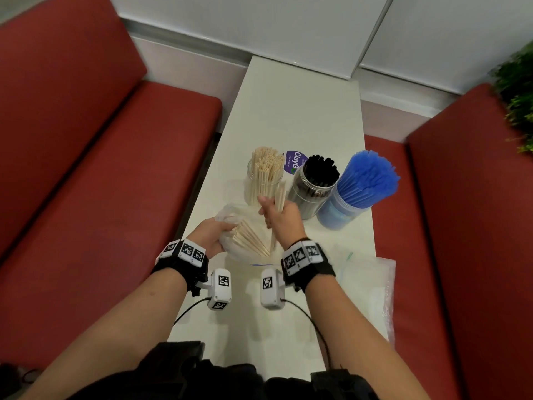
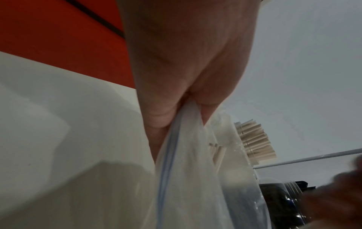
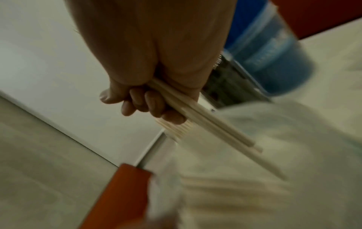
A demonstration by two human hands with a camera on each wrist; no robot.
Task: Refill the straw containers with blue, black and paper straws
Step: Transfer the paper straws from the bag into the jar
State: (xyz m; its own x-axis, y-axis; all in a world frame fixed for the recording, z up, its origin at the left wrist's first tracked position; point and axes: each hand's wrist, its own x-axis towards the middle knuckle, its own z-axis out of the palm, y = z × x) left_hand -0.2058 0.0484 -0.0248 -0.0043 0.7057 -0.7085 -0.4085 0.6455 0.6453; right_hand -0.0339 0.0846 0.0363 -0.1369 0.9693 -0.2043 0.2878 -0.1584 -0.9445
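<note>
Paper straws [image 1: 279,199] gripped in right hand [image 1: 284,216] — left hand [image 1: 212,232] pinching bag [image 1: 248,226]

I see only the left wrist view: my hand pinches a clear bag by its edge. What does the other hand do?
Observer: The right hand grips a few paper straws in a closed fist, just in front of the paper-straw jar.
Operator: Are straws left in the bag?
Observer: Yes. The head view shows a fan of paper straws lying inside the clear bag that the left hand holds.
Operator: I see a dark jar only at the edge. Which jars stand there?
Observer: Three in a row: paper straws at the left, black straws in the middle, blue straws at the right, all standing upright on the white table.
</note>
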